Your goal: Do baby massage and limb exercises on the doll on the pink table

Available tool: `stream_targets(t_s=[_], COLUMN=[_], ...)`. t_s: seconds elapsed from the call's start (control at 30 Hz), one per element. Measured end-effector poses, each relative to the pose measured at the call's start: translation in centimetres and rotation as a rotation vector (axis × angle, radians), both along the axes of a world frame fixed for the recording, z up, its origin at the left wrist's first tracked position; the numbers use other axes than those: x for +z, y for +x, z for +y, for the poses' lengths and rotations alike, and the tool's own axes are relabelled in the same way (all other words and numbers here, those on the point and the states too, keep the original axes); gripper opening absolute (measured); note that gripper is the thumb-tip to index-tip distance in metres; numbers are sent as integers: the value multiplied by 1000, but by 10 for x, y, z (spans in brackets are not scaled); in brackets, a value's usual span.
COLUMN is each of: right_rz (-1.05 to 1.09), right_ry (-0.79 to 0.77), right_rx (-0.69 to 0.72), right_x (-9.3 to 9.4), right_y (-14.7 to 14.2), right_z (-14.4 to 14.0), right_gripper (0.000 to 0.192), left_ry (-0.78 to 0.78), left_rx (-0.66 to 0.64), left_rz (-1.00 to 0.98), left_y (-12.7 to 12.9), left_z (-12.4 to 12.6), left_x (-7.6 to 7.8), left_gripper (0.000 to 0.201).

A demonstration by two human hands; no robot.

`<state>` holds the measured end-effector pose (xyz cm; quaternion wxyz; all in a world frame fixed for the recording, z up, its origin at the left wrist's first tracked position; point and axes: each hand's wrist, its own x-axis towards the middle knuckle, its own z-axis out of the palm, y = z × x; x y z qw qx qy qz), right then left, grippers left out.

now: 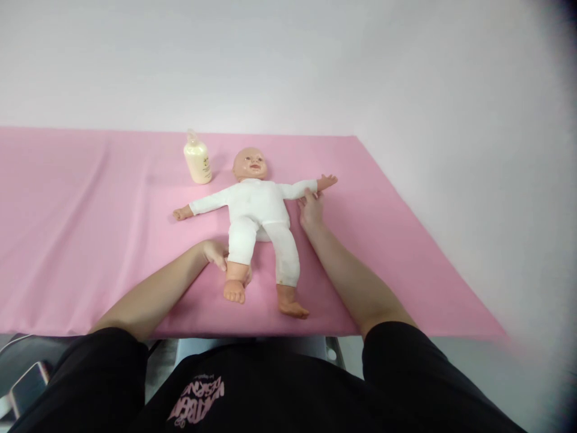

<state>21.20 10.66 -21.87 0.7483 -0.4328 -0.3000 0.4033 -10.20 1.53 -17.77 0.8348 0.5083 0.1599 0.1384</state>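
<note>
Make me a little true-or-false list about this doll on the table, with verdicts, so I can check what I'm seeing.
1. The baby doll lies on its back on a pink sheet. True.
2. The pump bottle stands beside the doll's feet. False: it stands near the head, on the person's left.
3. The left hand holds one of the doll's lower legs. True.
4. The right hand grasps the bottle. False: it touches the doll's forearm.
5. Both the doll's feet are bare. True.
</note>
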Motion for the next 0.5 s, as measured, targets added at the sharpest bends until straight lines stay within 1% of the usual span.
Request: stream_targets(t_s=[0.03,0.07,0.1,0.13,0.23,0.3,0.5], right_rz=[-26,-61,-106,-159,-330,-419,-612], right_ry=[19,41,67,96,197,247,277], right_rx=[-5,-11,-14,-18,-8,10,84], right_x=[2,3,5,7,12,14,21], right_y=[-1,-3,-4,-6,-13,-18,-30], right_z=[-2,-4,-6,-8,-13,-16,-33], right_gripper=[55,57,60,62,65,63,55], left_ry=[8,19,26,20,-30,-77,-204], left_rx=[-158,-276,-337,-323,-132,-31,173], left_rz=[31,34,11,-30,-156,-187,-242], left_y=[1,2,3,4,6,6,8], left_z=[-2,-3,-5,-6,-7,-6,-1], left_x=[3,5,7,8,7,6,8], left_gripper=[57,60,64,66,62,59,59])
